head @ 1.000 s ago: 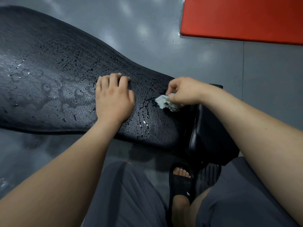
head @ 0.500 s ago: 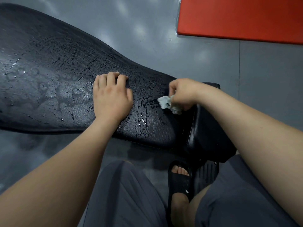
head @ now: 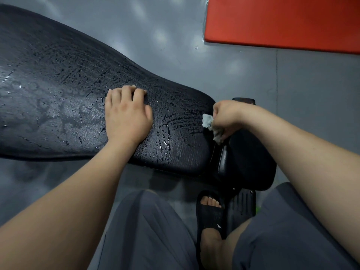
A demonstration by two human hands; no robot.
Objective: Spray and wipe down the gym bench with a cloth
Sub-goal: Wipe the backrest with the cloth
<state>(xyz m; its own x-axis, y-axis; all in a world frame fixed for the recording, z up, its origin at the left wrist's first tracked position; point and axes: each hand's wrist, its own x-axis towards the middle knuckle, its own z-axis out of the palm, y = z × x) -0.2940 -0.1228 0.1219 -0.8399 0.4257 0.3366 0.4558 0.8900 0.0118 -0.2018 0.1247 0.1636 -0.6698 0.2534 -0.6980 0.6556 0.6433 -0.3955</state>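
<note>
The gym bench (head: 58, 84) was a long black pad with a grained, leather-like skin. It was broad at its far-left end and tapered toward a rounded narrow end. Beads and streaks of liquid covered the pad's surface, with duller smeared patches toward its wide end. The left hand (head: 127, 115) lay palm down near the middle of the pad, fingers side by side and bent at the tips, holding nothing. At the pad's narrow end the right hand (head: 227, 116) was curled tight around a small, crumpled pale grey cloth (head: 209, 123). The cloth touched the bench at the gap where a smoother, glossier black seat pad (head: 249, 156) adjoined it. Beyond the bench lay a flat red mat (head: 282, 22) on the grey floor (head: 311, 94). Below the seat pad stood a foot in a black slide sandal (head: 211, 215).
</note>
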